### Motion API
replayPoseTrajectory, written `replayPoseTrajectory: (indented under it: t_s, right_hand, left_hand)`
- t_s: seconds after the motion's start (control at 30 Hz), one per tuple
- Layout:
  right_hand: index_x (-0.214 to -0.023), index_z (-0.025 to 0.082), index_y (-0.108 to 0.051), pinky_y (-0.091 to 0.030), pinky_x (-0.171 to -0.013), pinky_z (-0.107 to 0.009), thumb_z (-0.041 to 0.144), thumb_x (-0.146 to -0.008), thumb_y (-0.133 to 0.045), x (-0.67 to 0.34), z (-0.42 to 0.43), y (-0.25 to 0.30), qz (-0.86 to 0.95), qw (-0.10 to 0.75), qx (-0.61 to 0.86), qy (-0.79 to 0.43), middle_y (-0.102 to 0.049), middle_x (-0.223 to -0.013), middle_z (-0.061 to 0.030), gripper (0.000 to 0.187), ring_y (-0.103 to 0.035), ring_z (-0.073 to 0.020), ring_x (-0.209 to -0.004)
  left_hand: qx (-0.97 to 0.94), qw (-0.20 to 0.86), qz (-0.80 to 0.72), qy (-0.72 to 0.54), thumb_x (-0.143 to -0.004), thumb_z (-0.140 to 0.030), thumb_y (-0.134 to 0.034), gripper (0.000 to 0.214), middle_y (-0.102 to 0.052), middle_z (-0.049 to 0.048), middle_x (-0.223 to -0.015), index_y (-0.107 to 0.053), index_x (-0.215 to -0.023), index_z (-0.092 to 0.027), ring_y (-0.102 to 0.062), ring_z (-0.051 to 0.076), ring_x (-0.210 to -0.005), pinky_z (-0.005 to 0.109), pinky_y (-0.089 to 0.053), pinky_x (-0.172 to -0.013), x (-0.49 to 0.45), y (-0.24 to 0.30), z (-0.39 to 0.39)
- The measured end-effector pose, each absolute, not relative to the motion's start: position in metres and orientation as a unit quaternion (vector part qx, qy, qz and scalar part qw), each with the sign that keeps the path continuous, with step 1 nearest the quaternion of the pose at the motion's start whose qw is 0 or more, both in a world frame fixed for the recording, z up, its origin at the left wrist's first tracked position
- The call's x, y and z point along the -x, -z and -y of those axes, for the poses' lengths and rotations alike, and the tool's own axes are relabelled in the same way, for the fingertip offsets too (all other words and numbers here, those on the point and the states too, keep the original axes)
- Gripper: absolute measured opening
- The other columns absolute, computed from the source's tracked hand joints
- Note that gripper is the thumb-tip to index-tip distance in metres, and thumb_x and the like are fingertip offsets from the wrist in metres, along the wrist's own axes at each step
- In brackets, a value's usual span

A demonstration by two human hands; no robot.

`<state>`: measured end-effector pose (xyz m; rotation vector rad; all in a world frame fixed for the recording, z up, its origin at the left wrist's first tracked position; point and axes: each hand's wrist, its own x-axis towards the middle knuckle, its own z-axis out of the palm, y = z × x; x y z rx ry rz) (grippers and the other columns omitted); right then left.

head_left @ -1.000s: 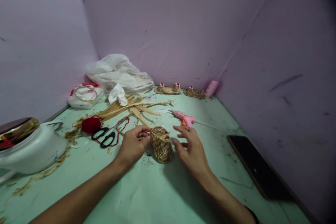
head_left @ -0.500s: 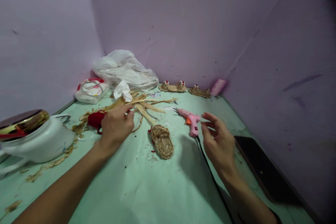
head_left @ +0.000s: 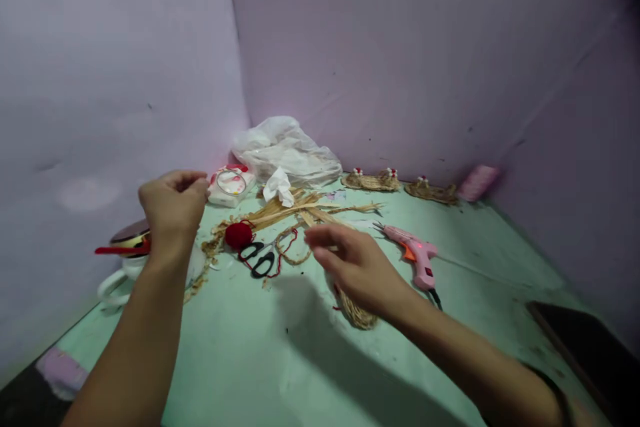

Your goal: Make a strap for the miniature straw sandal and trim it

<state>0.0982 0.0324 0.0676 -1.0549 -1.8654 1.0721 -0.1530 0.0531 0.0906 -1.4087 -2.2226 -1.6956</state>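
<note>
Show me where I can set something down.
Best room: the near green tabletop between left forearm and right forearm, short of the scissors. A smaller patch lies between glue gun and phone. Crowded: around the red yarn and straw strips.

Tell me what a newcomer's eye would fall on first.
The left hand and right hand come first, both raised above the green table, the right partly hiding a woven piece. Next is the pink glue gun, to the right of that hand. The red yarn ball, left of centre near straw strips, stands out.
</note>
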Motion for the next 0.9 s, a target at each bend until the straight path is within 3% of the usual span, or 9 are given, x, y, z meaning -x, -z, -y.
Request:
replayPoseTrajectory:
  t_s: [0.07,0.13,0.27,0.4,0.53,0.67,0.7,0.8,0.9]
  right_hand:
    - [-0.099,0.019,-0.063,-0.044,-0.085,-0.037,0.012,-0.074,-0.053,-0.073,-0.077,-0.079,0.815,0.333,0.417,-0.225,-0.065,-0.103,-0.0081,0.028,-0.058,-0.0221,-0.096]
    - [-0.103,0.017,-0.063,-0.040,-0.089,-0.037,0.011,-0.076,-0.051,-0.045,-0.121,-0.079,0.820,0.305,0.463,-0.142,-0.063,-0.108,-0.0118,0.031,-0.056,-0.0247,-0.102]
    - [-0.109,0.013,-0.061,-0.042,-0.085,-0.037,0.022,-0.077,-0.056,0.006,-0.181,-0.057,0.815,0.277,0.491,-0.136,-0.062,-0.107,-0.0176,0.034,-0.057,-0.0278,-0.099]
    - [-0.096,0.012,-0.067,-0.042,-0.082,-0.033,0.009,-0.069,-0.059,0.028,-0.201,-0.048,0.816,0.260,0.489,-0.167,-0.065,-0.102,-0.0159,0.028,-0.059,-0.0268,-0.095]
    - [-0.096,0.010,-0.066,-0.043,-0.082,-0.030,0.011,-0.075,-0.051,0.013,-0.188,-0.075,0.788,0.298,0.497,-0.209,-0.067,-0.099,-0.0134,0.026,-0.059,-0.0230,-0.096]
    - [-0.093,0.013,-0.065,-0.049,-0.062,-0.023,0.022,-0.079,-0.048,-0.021,-0.112,-0.095,0.758,0.318,0.473,-0.316,-0.069,-0.081,-0.0051,0.024,-0.063,-0.0148,-0.071]
    - [-0.092,0.013,-0.064,-0.049,-0.063,-0.024,0.021,-0.078,-0.049,-0.030,-0.085,-0.095,0.707,0.354,0.435,-0.431,-0.069,-0.080,-0.0051,0.022,-0.063,-0.0149,-0.072]
    - [-0.090,0.017,-0.063,-0.050,-0.073,-0.029,0.026,-0.076,-0.049,-0.058,-0.008,-0.081,0.535,0.431,0.309,-0.657,-0.067,-0.086,-0.0057,0.021,-0.063,-0.0171,-0.080]
    - [-0.103,0.018,-0.060,-0.047,-0.085,-0.034,0.039,-0.075,-0.052,-0.079,0.046,-0.059,0.454,0.456,0.256,-0.722,-0.064,-0.104,-0.0089,0.036,-0.060,-0.0211,-0.098]
  left_hand:
    - [0.444,-0.009,0.704,0.555,-0.073,-0.033,-0.052,0.036,-0.068,0.0055,-0.085,-0.064,-0.098,-0.010,-0.060,0.016,-0.069,0.025,-0.046,-0.062,0.150,-0.087,-0.050]
    - [0.461,-0.013,0.705,0.539,-0.072,-0.031,-0.054,0.028,-0.069,0.0053,-0.084,-0.066,-0.091,-0.014,-0.062,0.018,-0.072,0.027,-0.047,-0.066,0.141,-0.077,-0.048]
    - [0.535,-0.004,0.701,0.472,-0.075,-0.028,-0.050,0.023,-0.070,0.0059,-0.088,-0.068,-0.086,-0.019,-0.062,0.020,-0.078,0.030,-0.046,-0.074,0.121,-0.059,-0.047]
    - [0.553,0.020,0.698,0.455,-0.075,-0.027,-0.050,0.020,-0.069,0.0042,-0.084,-0.068,-0.084,-0.021,-0.062,0.020,-0.074,0.030,-0.046,-0.071,0.116,-0.052,-0.046]
    - [0.557,-0.032,0.665,0.497,-0.078,-0.031,-0.050,0.029,-0.067,0.0042,-0.090,-0.063,-0.102,-0.019,-0.062,0.017,-0.073,0.026,-0.048,-0.072,0.114,-0.056,-0.046]
    - [0.687,-0.007,0.523,0.504,-0.084,-0.031,-0.042,0.044,-0.047,0.0081,-0.130,-0.045,-0.126,-0.020,-0.048,0.022,-0.114,0.034,-0.039,-0.096,0.096,-0.061,-0.036]
    - [0.723,-0.002,0.480,0.496,-0.085,-0.029,-0.041,0.043,-0.043,0.0089,-0.134,-0.045,-0.126,-0.019,-0.042,0.023,-0.120,0.036,-0.035,-0.100,0.089,-0.060,-0.030]
    - [0.765,-0.004,0.402,0.503,-0.084,-0.021,-0.040,0.036,-0.054,0.0122,-0.118,-0.054,-0.117,-0.016,-0.049,0.022,-0.111,0.034,-0.038,-0.095,0.067,-0.046,-0.006]
    - [0.764,-0.070,0.399,0.503,-0.080,-0.022,-0.043,0.025,-0.065,0.0108,-0.084,-0.064,-0.094,-0.017,-0.060,0.021,-0.081,0.030,-0.046,-0.074,0.049,-0.031,0.022]
